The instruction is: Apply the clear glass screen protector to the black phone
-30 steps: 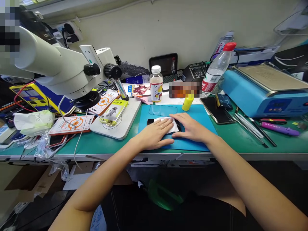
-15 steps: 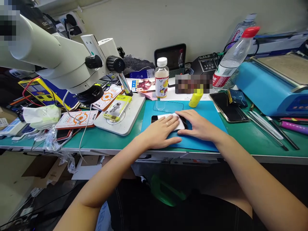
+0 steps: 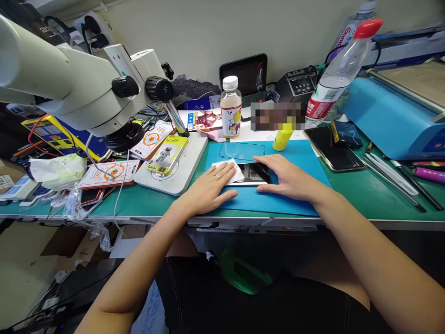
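Observation:
A black phone [image 3: 255, 174] lies flat on the blue mat [image 3: 278, 199] in front of me. My left hand [image 3: 208, 188] lies flat with its fingers pressing a white cloth [image 3: 227, 168] at the phone's left end. My right hand [image 3: 288, 178] rests with spread fingers on the phone's right end, holding it against the mat. A clear glass protector [image 3: 241, 150] lies on the mat just behind the phone.
A white microscope [image 3: 69, 88] hangs over its white base [image 3: 181, 169] at the left, with boxed packets around it. Behind the mat stand a small bottle [image 3: 231, 109], a yellow bottle [image 3: 282, 137], a water bottle [image 3: 339, 72]. Right: another phone [image 3: 330, 148], a blue machine [image 3: 392, 116], tools [image 3: 396, 178].
My left hand has slid the white cloth leftward along the phone, uncovering the middle of its screen. My right hand stays on the right end. The camera has tilted slightly.

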Available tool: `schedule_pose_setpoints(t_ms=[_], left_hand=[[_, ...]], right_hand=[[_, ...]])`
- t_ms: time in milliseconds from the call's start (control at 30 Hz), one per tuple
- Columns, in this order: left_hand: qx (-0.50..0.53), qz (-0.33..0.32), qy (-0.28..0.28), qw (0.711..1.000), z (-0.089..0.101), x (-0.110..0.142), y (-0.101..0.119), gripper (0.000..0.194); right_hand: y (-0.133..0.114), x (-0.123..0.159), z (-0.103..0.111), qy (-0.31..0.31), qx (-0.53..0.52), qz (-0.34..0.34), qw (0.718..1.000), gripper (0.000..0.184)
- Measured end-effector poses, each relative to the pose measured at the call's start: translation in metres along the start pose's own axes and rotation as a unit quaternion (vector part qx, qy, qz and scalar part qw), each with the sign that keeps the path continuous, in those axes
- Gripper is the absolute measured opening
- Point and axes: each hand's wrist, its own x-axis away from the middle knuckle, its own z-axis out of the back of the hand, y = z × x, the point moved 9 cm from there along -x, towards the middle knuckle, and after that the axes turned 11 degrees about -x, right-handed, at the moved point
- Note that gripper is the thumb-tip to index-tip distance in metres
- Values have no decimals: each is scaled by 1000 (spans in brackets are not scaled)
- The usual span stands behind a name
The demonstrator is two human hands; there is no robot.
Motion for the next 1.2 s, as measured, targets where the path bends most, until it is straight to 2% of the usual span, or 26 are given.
schedule_pose_setpoints(t_ms=[133,233,367,533,633,733,867,967,1067,1200], left_hand=[[0,21,-15,1000,-1,18,-9,76],[4,30,-27,999,0,15,-5,79],[2,10,-32,999,3,-9,18,85],[-16,-37,5,999,9,-46,56,88],[-21,-54,20,998,10,-53,65,88],[-2,-47,26,999,8,-44,54,87],[15,19,31,999,6,-13,18,87],[8,44,18,999,5,8,2,84],[-3,52,6,999,5,14,0,88],[7,37,2,999,6,-2,16,99]], right_hand=[[-2,1,0,-3,6,-7,1000,97],[-3,1,0,-7,10,-8,1000,94],[-3,0,0,-4,12,-2,1000,94],[-3,-1,0,-2,11,3,1000,94],[-2,0,0,-1,10,-2,1000,95],[-1,1,1,0,9,-11,1000,99],[-1,2,1,-3,6,-18,1000,94],[-3,2,3,-4,6,-20,1000,93],[-4,2,3,-6,8,-19,1000,93],[-6,1,3,-5,11,-16,1000,91]])
